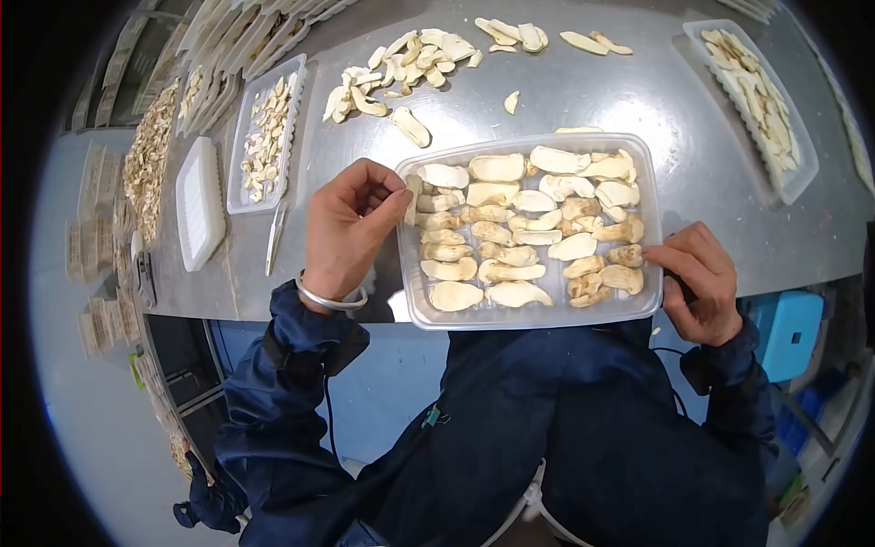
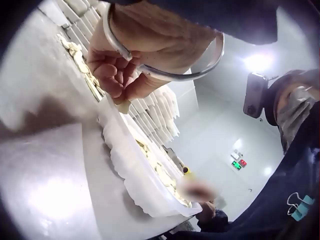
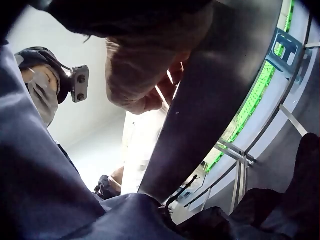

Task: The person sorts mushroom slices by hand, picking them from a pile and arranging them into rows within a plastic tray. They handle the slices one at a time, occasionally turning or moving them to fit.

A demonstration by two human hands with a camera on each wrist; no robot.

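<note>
A clear plastic tray (image 1: 533,322) lies at the table's front edge, holding rows of pale mushroom slices (image 1: 492,193). My left hand (image 1: 351,228) pinches one slice (image 1: 413,199) between thumb and fingers at the tray's upper left corner. In the left wrist view the left hand (image 2: 125,70) holds that slice (image 2: 123,106) just above the tray wall (image 2: 125,155). My right hand (image 1: 700,283) is at the tray's right side, its forefinger extended to the rim near a browned slice (image 1: 625,255). The right wrist view shows the right hand (image 3: 145,75) from below, its fingertips partly hidden.
Loose slices (image 1: 410,64) lie in a pile behind the tray. Filled trays stand at left (image 1: 239,173) and far right (image 1: 793,182). A white tray (image 1: 196,205) and a metal tool (image 1: 274,239) lie at left. A blue stool (image 1: 791,333) is below the table.
</note>
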